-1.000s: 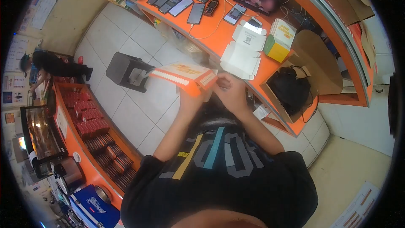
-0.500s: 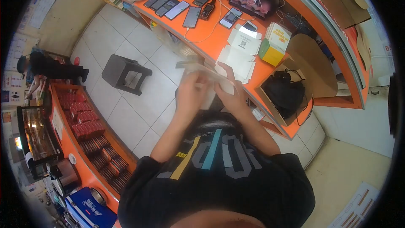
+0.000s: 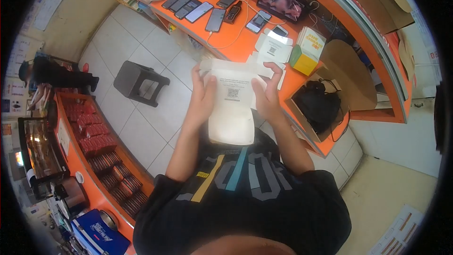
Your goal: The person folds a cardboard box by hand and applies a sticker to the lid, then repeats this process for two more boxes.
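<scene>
A cream carton (image 3: 231, 120) with a printed square code is held in front of my chest, its inner face toward me and a flap hanging down. My left hand (image 3: 204, 95) grips its left side, thumb on the face. On the right side, my right hand (image 3: 269, 95) holds it with the thumb on the face and the fingers behind the edge. Beyond my right hand, another unfolded carton (image 3: 273, 47) lies on the orange counter (image 3: 236, 52), beside a green and yellow box (image 3: 306, 56) holding folded cartons.
Several phones (image 3: 199, 12) and a monitor (image 3: 281, 4) are on the counter. An open cardboard box (image 3: 315, 99) holds a black item. A dark stool (image 3: 140, 82) stands on the tiled floor. Far left, a person (image 3: 61, 73) bends over a display shelf (image 3: 94, 137).
The carton has turned from its orange printed outside to its cream inside and now hangs open toward me. My hands have moved apart to its two sides.
</scene>
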A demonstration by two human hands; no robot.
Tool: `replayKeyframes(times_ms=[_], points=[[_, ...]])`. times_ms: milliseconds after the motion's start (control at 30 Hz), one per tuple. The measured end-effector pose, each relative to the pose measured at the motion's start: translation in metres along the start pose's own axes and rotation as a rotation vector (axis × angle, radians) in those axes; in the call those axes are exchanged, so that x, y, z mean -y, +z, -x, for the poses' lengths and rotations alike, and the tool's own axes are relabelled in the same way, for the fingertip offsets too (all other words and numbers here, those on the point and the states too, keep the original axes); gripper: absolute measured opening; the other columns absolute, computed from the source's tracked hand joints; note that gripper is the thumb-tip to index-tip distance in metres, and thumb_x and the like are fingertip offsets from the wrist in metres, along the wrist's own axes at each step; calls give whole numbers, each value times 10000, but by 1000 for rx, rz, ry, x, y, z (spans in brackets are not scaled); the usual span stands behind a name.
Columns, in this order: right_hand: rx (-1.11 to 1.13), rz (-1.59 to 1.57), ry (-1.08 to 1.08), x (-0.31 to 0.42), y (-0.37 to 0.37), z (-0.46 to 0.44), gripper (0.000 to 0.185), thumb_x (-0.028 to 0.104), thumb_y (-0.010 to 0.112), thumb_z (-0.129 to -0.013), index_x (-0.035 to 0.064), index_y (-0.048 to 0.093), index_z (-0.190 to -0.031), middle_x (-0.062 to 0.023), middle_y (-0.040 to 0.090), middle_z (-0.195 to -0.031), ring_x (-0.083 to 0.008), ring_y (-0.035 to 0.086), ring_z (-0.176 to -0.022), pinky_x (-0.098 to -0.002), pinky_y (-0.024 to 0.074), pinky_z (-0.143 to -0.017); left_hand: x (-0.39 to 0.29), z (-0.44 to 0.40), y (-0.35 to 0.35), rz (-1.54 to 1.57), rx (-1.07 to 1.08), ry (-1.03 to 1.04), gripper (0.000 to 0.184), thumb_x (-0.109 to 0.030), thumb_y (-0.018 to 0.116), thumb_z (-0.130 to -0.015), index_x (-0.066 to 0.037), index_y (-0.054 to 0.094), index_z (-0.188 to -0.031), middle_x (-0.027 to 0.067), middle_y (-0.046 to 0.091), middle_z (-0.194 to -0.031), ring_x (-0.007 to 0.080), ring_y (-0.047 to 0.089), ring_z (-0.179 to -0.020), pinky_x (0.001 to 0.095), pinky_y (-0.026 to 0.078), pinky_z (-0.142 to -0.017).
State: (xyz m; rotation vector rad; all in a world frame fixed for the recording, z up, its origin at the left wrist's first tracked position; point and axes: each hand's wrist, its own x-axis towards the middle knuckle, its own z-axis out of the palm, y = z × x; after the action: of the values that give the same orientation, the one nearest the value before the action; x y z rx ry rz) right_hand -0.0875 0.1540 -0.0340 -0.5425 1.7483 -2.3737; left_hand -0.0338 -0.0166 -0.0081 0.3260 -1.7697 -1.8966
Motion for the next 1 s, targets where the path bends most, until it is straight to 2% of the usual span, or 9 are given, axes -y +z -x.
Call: replayKeyframes(times_ms=[33, 100, 233, 333, 467, 567, 667, 767, 1000], points=[[-175, 276, -220, -8, 8, -4, 313, 20, 497, -1040, 21, 365, -1324, -244, 613, -1237, -284, 673, -1100, -375, 511, -956, 5, 2, -1, -193, -108, 174, 214, -149, 640, -1023, 11, 582, -1152, 108, 649, -1053, 192, 607, -1008, 338, 479, -933], [-152, 466, -275, -6, 7, -7, 312, 22, 509, -1036, 27, 401, -1328, -229, 649, -1190, -309, 698, -1041, -372, 531, -917, 9, 1, -3, -580, -329, 526, 308, -123, 733, -967, 1, 554, -1186, 67, 620, -1064, 165, 618, -978, 284, 486, -898], [34, 659, -225, 18, 19, 0, 253, -3, 541, -1013, 36, 535, -1263, -185, 710, -1124, -360, 723, -948, -379, 580, -815, -25, 13, 0, -255, 188, 83, 294, -48, 771, -919, 5, 557, -1113, 72, 617, -1042, 141, 624, -952, 281, 537, -789], [131, 724, -477, 19, 31, -3, 223, -38, 559, -986, 46, 624, -1182, -154, 734, -1117, -364, 727, -947, -401, 600, -772, -9, 3, 3, -34, 121, -48, 233, -25, 715, -963, 12, 565, -1138, 64, 638, -1036, 131, 637, -933, 281, 556, -791], [100, 706, -467, 20, 29, 0, 188, -4, 592, -998, 9, 594, -1186, -160, 742, -1152, -320, 743, -991, -376, 601, -773, -6, 1, -8, 87, 188, -92, 93, -12, 677, -995, 32, 623, -1058, 70, 661, -1028, 126, 654, -921, 270, 563, -847], [-67, 536, -347, 10, 32, 7, 172, 66, 609, -1031, -7, 529, -1164, -180, 746, -1172, -243, 751, -936, -306, 579, -765, -7, 6, -5, 203, 190, -188, 100, -27, 715, -968, 43, 666, -1021, 79, 704, -1014, 153, 660, -1010, 294, 574, -873], [-124, 68, 96, 10, 30, 9, 173, 103, 608, -1052, 12, 483, -1130, -189, 744, -1179, -159, 700, -923, -258, 537, -814, -7, 16, 1, -10, 250, -81, 101, -6, 706, -966, 43, 658, -1040, 77, 690, -1033, 161, 658, -1015, 308, 575, -899], [-93, -289, 171, -5, 20, 13, 141, 91, 612, -1052, 25, 491, -1081, -214, 692, -1287, -106, 638, -961, -238, 504, -876, -3, 23, 6, 17, 180, 68, 76, 24, 654, -991, 45, 621, -1056, 69, 625, -1081, 132, 618, -1008, 273, 534, -906], [-77, -276, 85, 4, 26, 32, 86, 31, 638, -1022, -22, 572, -1039, -244, 579, -1439, -138, 623, -1140, -283, 503, -981, 9, 31, 6, -147, 318, 173, 116, 21, 662, -987, 42, 608, -1089, 64, 613, -1093, 123, 604, -993, 281, 521, -891]])
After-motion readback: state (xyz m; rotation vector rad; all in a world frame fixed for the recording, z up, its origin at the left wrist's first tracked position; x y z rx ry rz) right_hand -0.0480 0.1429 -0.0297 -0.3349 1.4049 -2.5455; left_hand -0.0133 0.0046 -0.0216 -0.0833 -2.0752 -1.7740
